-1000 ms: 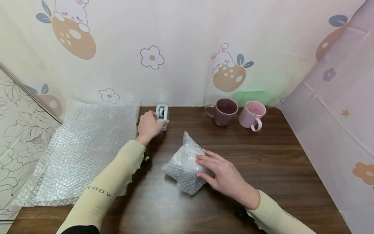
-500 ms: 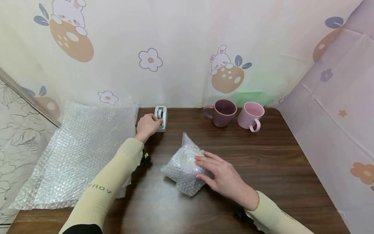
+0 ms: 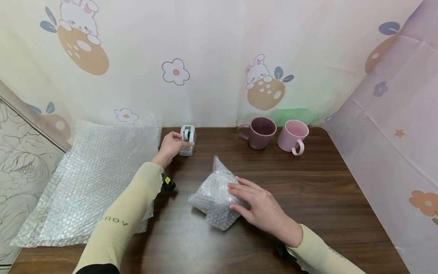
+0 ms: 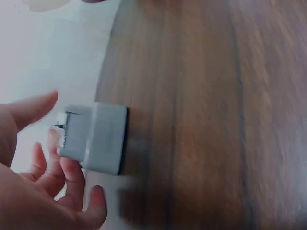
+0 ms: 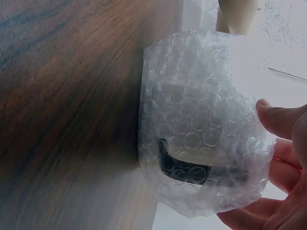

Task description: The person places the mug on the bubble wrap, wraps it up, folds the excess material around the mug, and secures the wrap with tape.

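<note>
My left hand (image 3: 171, 145) is at the white tape dispenser (image 3: 188, 147) by the table's back edge. In the left wrist view its thumb (image 4: 41, 108) stands apart from the dispenser's tape end, and the other fingers are loosely bent below and beside it. Toward the middle of the table sits a bundle in bubble wrap (image 3: 217, 194), with pointed wrap corners sticking out. Fingers of my right hand (image 3: 261, 205) lie spread over the bundle's top and right side. Through the wrap, the right wrist view shows a dark curved shape (image 5: 184, 170) inside the bundle.
Sheets of bubble wrap (image 3: 99, 182) cover the table's left side. At the back right stand a dark mauve mug (image 3: 258, 135) and a light pink mug (image 3: 291, 137). A printed curtain (image 3: 212, 76) hangs right behind the brown table (image 3: 308, 190).
My left hand has shifted slightly around the dispenser; its thumb drew back, then stretched out rightward again. The right hand stays on the wrapped bundle. The head view has tilted slightly.
</note>
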`<state>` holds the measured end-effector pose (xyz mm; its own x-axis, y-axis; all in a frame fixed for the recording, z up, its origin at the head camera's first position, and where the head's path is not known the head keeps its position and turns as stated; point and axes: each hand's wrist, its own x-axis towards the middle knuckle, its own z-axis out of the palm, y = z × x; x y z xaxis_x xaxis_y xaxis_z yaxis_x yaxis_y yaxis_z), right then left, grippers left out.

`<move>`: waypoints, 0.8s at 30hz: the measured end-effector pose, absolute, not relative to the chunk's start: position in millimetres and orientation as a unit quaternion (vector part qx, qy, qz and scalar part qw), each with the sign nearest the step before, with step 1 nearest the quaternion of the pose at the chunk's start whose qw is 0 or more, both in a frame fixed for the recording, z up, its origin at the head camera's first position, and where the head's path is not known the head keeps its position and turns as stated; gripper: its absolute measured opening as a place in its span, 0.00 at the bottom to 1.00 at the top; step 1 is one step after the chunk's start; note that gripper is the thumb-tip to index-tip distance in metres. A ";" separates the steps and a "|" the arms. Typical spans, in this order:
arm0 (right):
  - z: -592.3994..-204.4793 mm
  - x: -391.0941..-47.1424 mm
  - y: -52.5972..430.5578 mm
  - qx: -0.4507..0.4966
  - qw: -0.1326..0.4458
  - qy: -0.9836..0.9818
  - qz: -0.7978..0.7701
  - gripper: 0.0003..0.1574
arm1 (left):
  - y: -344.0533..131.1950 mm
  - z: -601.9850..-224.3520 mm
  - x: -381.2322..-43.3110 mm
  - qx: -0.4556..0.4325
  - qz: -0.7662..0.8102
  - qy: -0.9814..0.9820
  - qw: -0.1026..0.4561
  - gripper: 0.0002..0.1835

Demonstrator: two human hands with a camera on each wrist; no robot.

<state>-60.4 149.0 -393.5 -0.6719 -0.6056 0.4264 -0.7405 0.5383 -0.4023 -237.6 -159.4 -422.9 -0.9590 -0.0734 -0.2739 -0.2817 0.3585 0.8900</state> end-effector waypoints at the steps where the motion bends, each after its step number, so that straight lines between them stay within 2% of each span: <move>1: -394.1 -60.3 148.9 0.388 0.119 -0.869 0.284 0.26 | -159.2 -423.0 -237.1 -0.099 0.545 0.828 0.088 0.28; 4: -394.3 -60.0 149.0 0.386 0.121 -0.869 0.285 0.26 | -156.3 -421.7 -236.4 -0.065 0.499 0.862 0.053 0.31; 7: -394.4 -59.9 149.3 0.385 0.123 -0.870 0.284 0.26 | -151.9 -419.5 -235.7 -0.047 0.443 0.895 0.015 0.30; 12: -394.4 -60.1 149.4 0.386 0.125 -0.869 0.284 0.26 | -146.7 -416.5 -232.6 -0.042 0.369 0.928 -0.016 0.23; 19: -396.2 -60.3 149.9 0.386 0.133 -0.867 0.285 0.26 | -149.3 -417.6 -230.2 -0.028 0.387 0.919 -0.068 0.10; 24: -396.4 -60.1 149.5 0.384 0.128 -0.868 0.286 0.26 | -157.4 -417.2 -226.7 -0.006 0.422 0.905 -0.056 0.07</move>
<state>-60.1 149.5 -396.4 -0.6718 -0.5942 0.4423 -0.7407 0.5409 -0.3984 -226.7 -157.4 -417.2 -0.9937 -0.0574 0.0958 0.0366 0.6430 0.7650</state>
